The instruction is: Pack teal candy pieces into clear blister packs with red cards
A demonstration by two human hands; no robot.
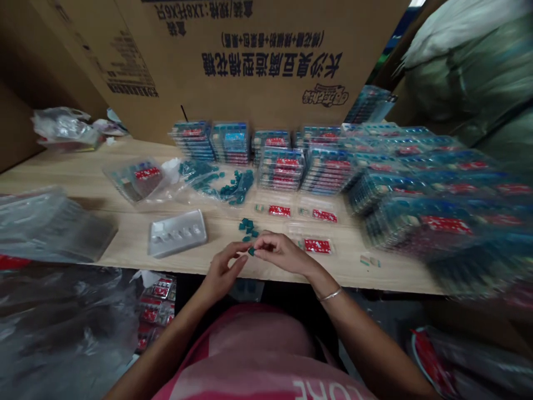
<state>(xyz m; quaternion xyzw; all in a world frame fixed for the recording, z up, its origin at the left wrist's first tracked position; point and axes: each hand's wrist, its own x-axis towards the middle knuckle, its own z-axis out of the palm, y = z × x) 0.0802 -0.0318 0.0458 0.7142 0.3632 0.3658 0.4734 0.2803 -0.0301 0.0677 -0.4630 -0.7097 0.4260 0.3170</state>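
Observation:
A small teal block point(251, 251) is at the fingertips of my right hand point(277, 251), pinched between thumb and forefinger. My left hand point(225, 269) is close beside it, thumb and forefinger apart around a gap; whether they touch the block is hard to tell. Just beyond my fingers lies a small pile of teal blocks point(247, 225). To the right, a clear plastic box point(331, 244) contains a red card with white marks point(317, 245). Behind it lie two more such boxes with red cards point(279, 210) point(325, 215).
A white moulded tray point(177, 233) lies left, with clear plastic packaging point(54, 222) beyond. A bag of teal blocks point(216, 182) lies behind. Stacked filled boxes point(281, 169) line the back; blurred stacks point(441, 216) crowd the right. A large carton point(266, 105) stands behind.

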